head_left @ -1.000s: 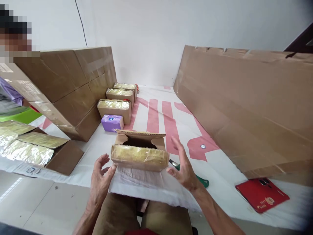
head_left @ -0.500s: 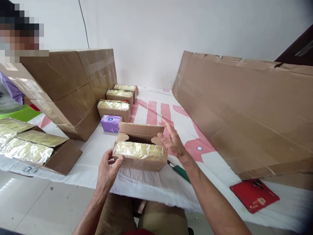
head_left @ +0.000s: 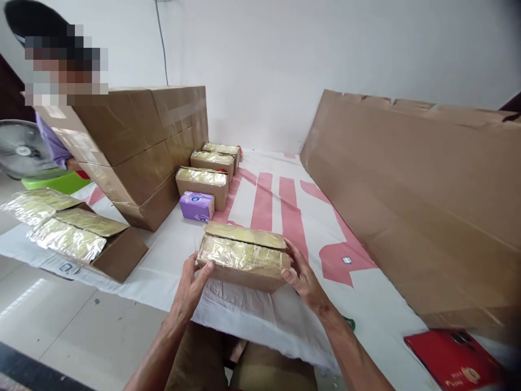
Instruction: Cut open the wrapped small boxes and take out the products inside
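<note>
A small cardboard box [head_left: 244, 276] rests near the table's front edge, its two top flaps folded down and faced with shiny, yellowish clear tape. My left hand [head_left: 194, 279] grips its left end, the thumb on the front upper edge. On the right end my right hand [head_left: 302, 274] is closed too, thumb in front and fingers behind the corner. Whatever lies inside the box is hidden. Beyond it stands a purple tissue pack [head_left: 197, 206]. Under my right forearm a green handle [head_left: 350, 323] shows only in part.
Stacked large cartons [head_left: 134, 136] stand at left, with several small taped boxes [head_left: 203, 184] beside them. Another taped box [head_left: 122, 255] lies front left. A big cardboard sheet [head_left: 415, 206] leans at right, near a red phone [head_left: 451, 355]. A person [head_left: 52, 136] and a fan [head_left: 22, 151] are behind the cartons.
The box's raised rear flap has come down over the opening. My right hand has moved from above the box to its right end. The view has swung slightly left.
</note>
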A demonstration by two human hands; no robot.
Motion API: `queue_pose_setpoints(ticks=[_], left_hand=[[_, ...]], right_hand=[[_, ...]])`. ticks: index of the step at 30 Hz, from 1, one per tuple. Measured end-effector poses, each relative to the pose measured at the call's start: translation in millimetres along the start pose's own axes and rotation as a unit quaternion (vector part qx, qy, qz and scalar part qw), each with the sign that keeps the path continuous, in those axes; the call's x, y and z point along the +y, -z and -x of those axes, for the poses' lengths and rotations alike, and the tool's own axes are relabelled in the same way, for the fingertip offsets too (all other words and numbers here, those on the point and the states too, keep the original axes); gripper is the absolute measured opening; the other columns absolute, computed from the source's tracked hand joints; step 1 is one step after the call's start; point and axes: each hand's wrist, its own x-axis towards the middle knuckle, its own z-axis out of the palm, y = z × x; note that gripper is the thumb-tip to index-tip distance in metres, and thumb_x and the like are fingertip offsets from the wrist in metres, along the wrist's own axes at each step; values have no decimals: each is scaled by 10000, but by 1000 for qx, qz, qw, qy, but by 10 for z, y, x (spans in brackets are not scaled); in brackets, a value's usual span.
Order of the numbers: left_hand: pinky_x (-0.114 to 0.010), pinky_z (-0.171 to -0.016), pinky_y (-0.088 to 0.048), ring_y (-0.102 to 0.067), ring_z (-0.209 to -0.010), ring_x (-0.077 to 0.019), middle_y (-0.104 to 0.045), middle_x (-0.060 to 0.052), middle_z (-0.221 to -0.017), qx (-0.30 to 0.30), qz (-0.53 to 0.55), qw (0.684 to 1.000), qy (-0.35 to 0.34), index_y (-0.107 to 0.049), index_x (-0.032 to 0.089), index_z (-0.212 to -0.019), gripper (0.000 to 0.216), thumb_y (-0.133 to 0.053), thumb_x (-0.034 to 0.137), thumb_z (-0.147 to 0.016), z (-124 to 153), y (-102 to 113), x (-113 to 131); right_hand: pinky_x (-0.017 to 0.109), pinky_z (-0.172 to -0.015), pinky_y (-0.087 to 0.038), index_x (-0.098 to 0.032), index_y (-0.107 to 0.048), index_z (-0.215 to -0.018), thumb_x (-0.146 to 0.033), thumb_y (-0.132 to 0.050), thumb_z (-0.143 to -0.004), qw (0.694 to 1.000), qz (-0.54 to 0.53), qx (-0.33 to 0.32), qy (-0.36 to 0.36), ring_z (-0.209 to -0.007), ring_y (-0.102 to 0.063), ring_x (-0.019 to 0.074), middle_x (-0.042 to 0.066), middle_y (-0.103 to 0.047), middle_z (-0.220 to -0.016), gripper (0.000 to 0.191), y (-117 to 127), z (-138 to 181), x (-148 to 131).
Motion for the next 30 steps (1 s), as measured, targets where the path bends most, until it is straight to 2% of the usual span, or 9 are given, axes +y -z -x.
queue_pose_setpoints(ticks=[3,7,11,13,15,18,22,26,30], left_hand=[[-451,-901,-587,-611,-1255,-354,-645,-165,-1367,-30,49,998,13,-602,194,-1317,776,-666,747,-775,35,60,-54],[-424,-928,-582,-636,-1156,-296,-687,-117,-1250,22,78,997,-8,-651,189,-1179,664,-679,732,-799,-38,325,-118],[-401,-889,-606,-648,-1109,-274,-678,-99,-1201,122,108,986,-35,-638,192,-1084,582,-696,690,-789,-431,626,-98],[-403,-915,-611,-627,-1205,-289,-639,-120,-1303,174,108,978,-50,-614,194,-1166,587,-673,657,-809,-705,707,-66],[-420,-978,-599,-559,-1357,-318,-545,-161,-1470,207,109,971,-52,-543,196,-1335,666,-641,620,-831,-945,731,-62],[-448,-1100,-536,-418,-1519,-347,-362,-219,-1637,222,116,967,-45,-351,175,-1544,857,-638,560,-834,-1109,685,-166],[-495,-1213,-421,-296,-1591,-373,-213,-241,-1711,225,109,968,-31,-190,169,-1628,1022,-691,531,-815,-954,523,-428],[-504,-1181,-461,-386,-1542,-392,-271,-240,-1693,191,77,977,-47,-257,171,-1610,987,-727,511,-811,-782,280,-532],[-499,-1201,-443,-483,-1477,-350,-402,-228,-1619,156,70,981,-96,-316,174,-1571,937,-759,461,-797,-865,81,-465]], right_hand=[[516,-1143,-485,-344,-291,-1657,-694,-625,-929,997,-75,-5,-19,-1486,-477,343,113,-435,-1665,874,-190,21,22],[501,-1133,-499,-328,-317,-1651,-662,-646,-932,995,-90,-25,-16,-1476,-487,333,114,-442,-1663,858,-560,-159,-95],[494,-1156,-491,-323,-344,-1639,-621,-640,-942,994,-102,-47,20,-1494,-472,311,95,-446,-1662,814,-1045,-662,-233],[489,-1155,-496,-319,-341,-1641,-609,-644,-934,993,-105,-48,32,-1485,-486,306,88,-456,-1656,822,-1289,-967,-259],[486,-1173,-481,-309,-352,-1636,-615,-641,-925,994,-100,-43,34,-1474,-502,301,79,-482,-1641,826,-1485,-1225,-237],[490,-1204,-450,-279,-391,-1618,-672,-585,-941,993,-110,-23,31,-1472,-508,299,83,-515,-1617,806,-1625,-1411,-109],[514,-1218,-433,-243,-460,-1578,-715,-549,-952,993,-120,2,5,-1494,-480,315,111,-509,-1622,790,-1603,-1288,163],[541,-1159,-483,-237,-517,-1533,-662,-639,-902,993,-112,-6,-21,-1425,-553,342,133,-570,-1561,770,-1638,-1078,381],[521,-1117,-511,-268,-501,-1546,-498,-718,-861,995,-99,-15,10,-1350,-610,319,111,-603,-1524,754,-1774,-1015,509]])
